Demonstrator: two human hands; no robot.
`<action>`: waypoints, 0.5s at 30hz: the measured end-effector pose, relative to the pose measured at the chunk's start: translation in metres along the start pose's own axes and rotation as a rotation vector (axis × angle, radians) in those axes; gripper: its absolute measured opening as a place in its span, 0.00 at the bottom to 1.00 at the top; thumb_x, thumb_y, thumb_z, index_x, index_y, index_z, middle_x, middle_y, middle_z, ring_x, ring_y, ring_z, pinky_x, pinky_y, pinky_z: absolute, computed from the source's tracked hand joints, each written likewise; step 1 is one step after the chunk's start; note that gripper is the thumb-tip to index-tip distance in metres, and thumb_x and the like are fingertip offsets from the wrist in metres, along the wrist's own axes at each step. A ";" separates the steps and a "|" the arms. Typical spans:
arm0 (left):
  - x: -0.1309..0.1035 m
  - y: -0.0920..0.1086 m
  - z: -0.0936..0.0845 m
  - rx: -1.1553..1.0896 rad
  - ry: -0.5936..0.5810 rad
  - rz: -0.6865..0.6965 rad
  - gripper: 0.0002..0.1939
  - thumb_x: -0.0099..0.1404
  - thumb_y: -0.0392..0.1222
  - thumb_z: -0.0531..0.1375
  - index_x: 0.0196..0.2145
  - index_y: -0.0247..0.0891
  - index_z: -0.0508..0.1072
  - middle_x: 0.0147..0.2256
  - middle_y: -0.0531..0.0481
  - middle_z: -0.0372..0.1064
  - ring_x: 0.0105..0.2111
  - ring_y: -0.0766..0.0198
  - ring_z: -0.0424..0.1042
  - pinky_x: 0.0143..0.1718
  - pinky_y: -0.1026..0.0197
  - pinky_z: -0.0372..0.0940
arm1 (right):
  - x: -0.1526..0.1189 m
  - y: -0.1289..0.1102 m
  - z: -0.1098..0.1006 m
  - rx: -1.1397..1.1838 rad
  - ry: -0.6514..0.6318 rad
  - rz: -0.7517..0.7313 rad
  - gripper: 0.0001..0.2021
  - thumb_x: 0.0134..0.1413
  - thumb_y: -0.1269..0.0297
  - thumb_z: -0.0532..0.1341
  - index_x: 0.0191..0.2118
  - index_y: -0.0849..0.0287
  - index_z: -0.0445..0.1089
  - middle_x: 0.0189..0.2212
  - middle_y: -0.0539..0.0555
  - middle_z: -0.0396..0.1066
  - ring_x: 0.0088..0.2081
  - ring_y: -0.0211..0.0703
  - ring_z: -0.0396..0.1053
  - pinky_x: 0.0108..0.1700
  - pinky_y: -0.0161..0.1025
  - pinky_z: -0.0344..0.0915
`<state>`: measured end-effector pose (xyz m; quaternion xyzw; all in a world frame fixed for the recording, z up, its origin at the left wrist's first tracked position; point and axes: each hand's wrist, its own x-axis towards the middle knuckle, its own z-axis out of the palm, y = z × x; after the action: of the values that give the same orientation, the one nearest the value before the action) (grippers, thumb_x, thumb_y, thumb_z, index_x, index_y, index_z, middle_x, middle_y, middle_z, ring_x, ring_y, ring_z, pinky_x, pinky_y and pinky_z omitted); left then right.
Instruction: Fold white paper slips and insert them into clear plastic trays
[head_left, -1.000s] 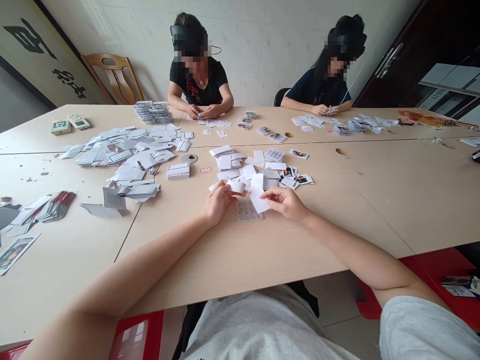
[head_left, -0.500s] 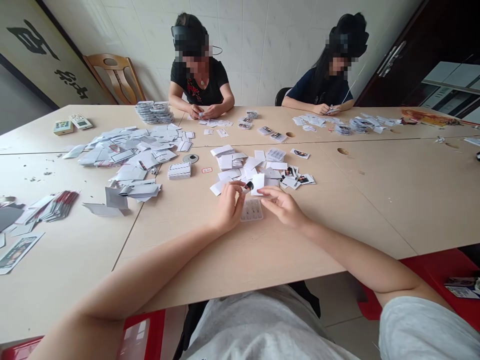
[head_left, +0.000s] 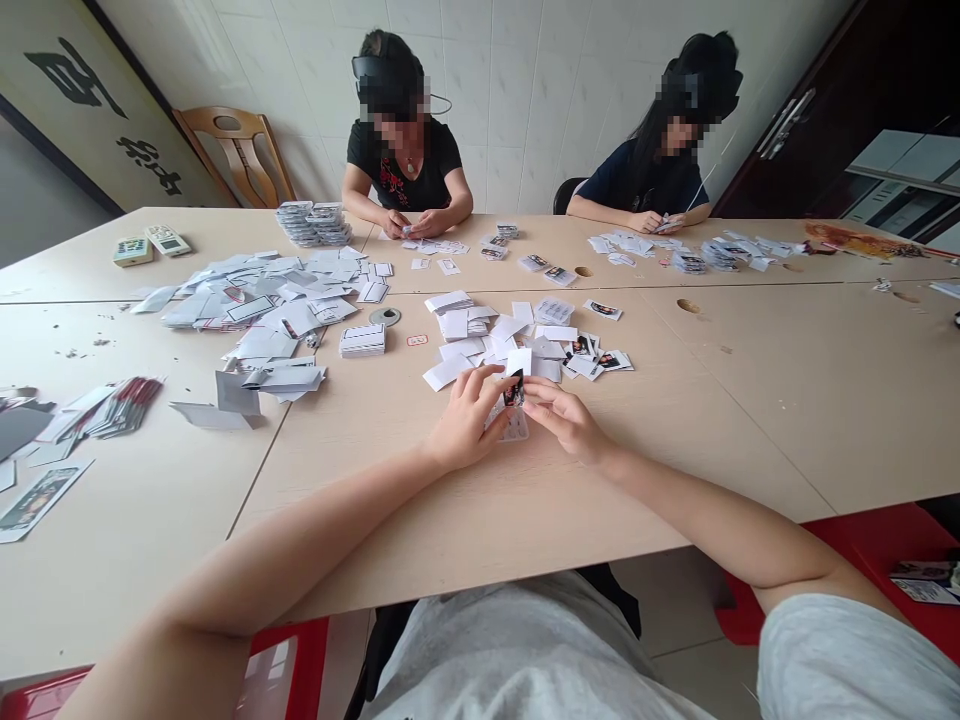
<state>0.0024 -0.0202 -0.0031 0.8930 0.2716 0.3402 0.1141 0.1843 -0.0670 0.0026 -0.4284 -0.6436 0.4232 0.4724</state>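
Between my hands is a small card with a dark printed picture (head_left: 514, 389), tilted up over the table. My left hand (head_left: 469, 418) is closed on its left side, fingertips at the top edge and thumb below. My right hand (head_left: 568, 420) pinches its right edge with fingers close together. Just beneath lies a clear plastic tray (head_left: 517, 428) with small compartments, partly covered by my left hand. Directly behind the card is a white piece of card (head_left: 519, 361); I cannot tell whether it is held or rests on the pile of white cards (head_left: 455, 325).
Loose picture cards (head_left: 616, 360) lie right of the pile. Leftward are a stack of white cards (head_left: 363, 340), a large paper heap (head_left: 259, 290) and a round metal cap (head_left: 385, 316). Two people (head_left: 405, 180) work across the table (head_left: 720, 420).
The picture card has come upright between both hands, showing its printed side. My left hand has moved slightly right, over the tray. The view has shifted a little.
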 end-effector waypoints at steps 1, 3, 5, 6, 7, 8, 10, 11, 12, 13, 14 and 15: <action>0.000 -0.001 0.001 0.000 -0.007 -0.006 0.21 0.65 0.40 0.52 0.56 0.43 0.58 0.55 0.40 0.53 0.53 0.51 0.52 0.54 0.46 0.54 | 0.000 0.001 0.000 0.001 -0.001 -0.004 0.18 0.55 0.53 0.57 0.50 0.54 0.69 0.56 0.55 0.58 0.59 0.49 0.55 0.54 0.42 0.61; 0.000 -0.002 0.001 0.002 -0.027 -0.008 0.24 0.64 0.39 0.52 0.58 0.44 0.54 0.56 0.40 0.52 0.54 0.50 0.52 0.54 0.45 0.53 | 0.000 0.004 0.000 0.000 0.005 -0.008 0.20 0.55 0.53 0.57 0.53 0.53 0.66 0.58 0.55 0.57 0.58 0.49 0.57 0.54 0.42 0.62; -0.001 -0.001 0.000 -0.001 -0.041 0.002 0.27 0.64 0.39 0.52 0.60 0.44 0.52 0.56 0.40 0.52 0.54 0.50 0.52 0.54 0.44 0.53 | 0.000 0.006 -0.001 -0.011 0.018 -0.010 0.23 0.55 0.54 0.57 0.56 0.53 0.62 0.59 0.55 0.55 0.57 0.49 0.57 0.54 0.42 0.62; -0.001 -0.001 -0.001 -0.010 -0.043 0.010 0.27 0.64 0.38 0.52 0.60 0.43 0.52 0.56 0.40 0.52 0.54 0.50 0.52 0.54 0.44 0.53 | -0.001 0.007 -0.001 -0.028 0.027 -0.016 0.25 0.56 0.54 0.57 0.58 0.54 0.59 0.60 0.55 0.54 0.58 0.49 0.57 0.54 0.43 0.62; -0.001 0.000 -0.002 -0.026 -0.041 0.016 0.25 0.64 0.38 0.51 0.58 0.43 0.54 0.55 0.40 0.53 0.54 0.50 0.52 0.54 0.45 0.52 | -0.001 0.008 -0.002 -0.056 0.039 -0.025 0.26 0.56 0.54 0.57 0.59 0.54 0.57 0.60 0.56 0.54 0.58 0.49 0.56 0.54 0.43 0.61; -0.001 0.002 -0.003 -0.049 -0.036 0.018 0.22 0.64 0.38 0.51 0.56 0.42 0.58 0.55 0.41 0.54 0.54 0.51 0.53 0.54 0.46 0.52 | -0.001 0.008 -0.002 -0.098 0.047 -0.041 0.27 0.56 0.54 0.56 0.60 0.53 0.54 0.60 0.56 0.54 0.59 0.49 0.55 0.54 0.44 0.61; -0.001 0.003 -0.006 -0.110 -0.022 -0.002 0.15 0.65 0.39 0.50 0.49 0.42 0.65 0.53 0.42 0.56 0.53 0.53 0.54 0.55 0.48 0.52 | -0.002 0.009 -0.002 -0.234 0.058 -0.096 0.28 0.57 0.55 0.55 0.62 0.52 0.51 0.60 0.56 0.53 0.60 0.50 0.52 0.55 0.46 0.59; -0.001 0.004 -0.007 -0.145 -0.013 -0.027 0.12 0.65 0.40 0.50 0.46 0.41 0.67 0.52 0.43 0.57 0.52 0.54 0.55 0.55 0.49 0.52 | -0.002 0.009 -0.001 -0.324 0.060 -0.139 0.28 0.57 0.55 0.55 0.62 0.52 0.50 0.60 0.56 0.53 0.61 0.50 0.50 0.57 0.48 0.57; 0.000 0.003 -0.008 -0.182 -0.001 -0.063 0.10 0.66 0.41 0.50 0.42 0.41 0.69 0.51 0.44 0.58 0.52 0.54 0.55 0.55 0.49 0.52 | -0.003 0.010 0.000 -0.419 0.060 -0.191 0.29 0.58 0.56 0.54 0.63 0.51 0.48 0.61 0.56 0.51 0.62 0.50 0.48 0.58 0.49 0.55; 0.000 0.003 -0.009 -0.221 0.016 -0.107 0.10 0.66 0.43 0.51 0.38 0.40 0.70 0.50 0.44 0.59 0.51 0.54 0.56 0.55 0.50 0.52 | -0.003 0.010 0.001 -0.516 0.056 -0.247 0.29 0.58 0.57 0.54 0.64 0.50 0.46 0.62 0.56 0.49 0.62 0.51 0.46 0.60 0.51 0.51; 0.001 0.001 -0.009 -0.265 0.034 -0.157 0.10 0.65 0.45 0.51 0.34 0.40 0.70 0.48 0.44 0.61 0.51 0.54 0.56 0.55 0.51 0.52 | -0.004 0.010 0.002 -0.608 0.050 -0.301 0.30 0.58 0.58 0.54 0.64 0.49 0.44 0.63 0.56 0.45 0.63 0.52 0.43 0.61 0.53 0.48; 0.002 0.000 -0.010 -0.319 0.047 -0.208 0.12 0.65 0.47 0.52 0.31 0.39 0.69 0.46 0.44 0.62 0.50 0.54 0.57 0.54 0.51 0.52 | -0.004 0.010 0.004 -0.694 0.040 -0.341 0.31 0.58 0.58 0.54 0.65 0.48 0.41 0.65 0.56 0.40 0.64 0.53 0.41 0.61 0.55 0.46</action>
<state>-0.0031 -0.0187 0.0052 0.8225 0.3077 0.3859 0.2825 0.1827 -0.0687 -0.0087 -0.4576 -0.8011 0.0871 0.3757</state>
